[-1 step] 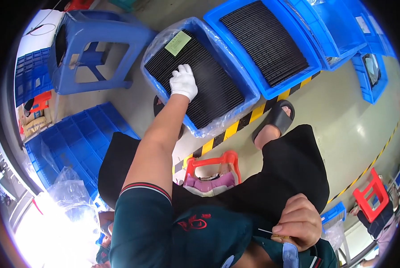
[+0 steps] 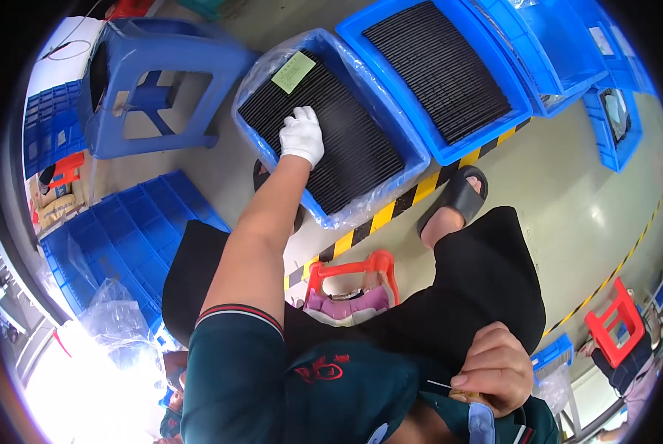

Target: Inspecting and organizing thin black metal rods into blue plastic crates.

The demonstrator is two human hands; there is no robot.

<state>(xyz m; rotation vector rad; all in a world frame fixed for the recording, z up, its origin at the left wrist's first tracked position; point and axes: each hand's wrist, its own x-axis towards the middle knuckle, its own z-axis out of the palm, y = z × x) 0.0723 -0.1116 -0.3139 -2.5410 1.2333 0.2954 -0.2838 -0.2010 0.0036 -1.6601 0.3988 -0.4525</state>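
The lightly curled fingers of the white-gloved left hand rest on the black strips, which lie side by side beneath and around them in a plastic-lined blue bin; whether they grip any cannot be told. A green paper lies just beyond those fingers, and the bare right hand has its fingers folded closed beside the shirt, their hold unclear.

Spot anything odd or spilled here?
No spill or damage stands out. One mismatch: the left grip, at the black strips in the lined bin, wears a white glove; the right grip, by the shirt, is bare.
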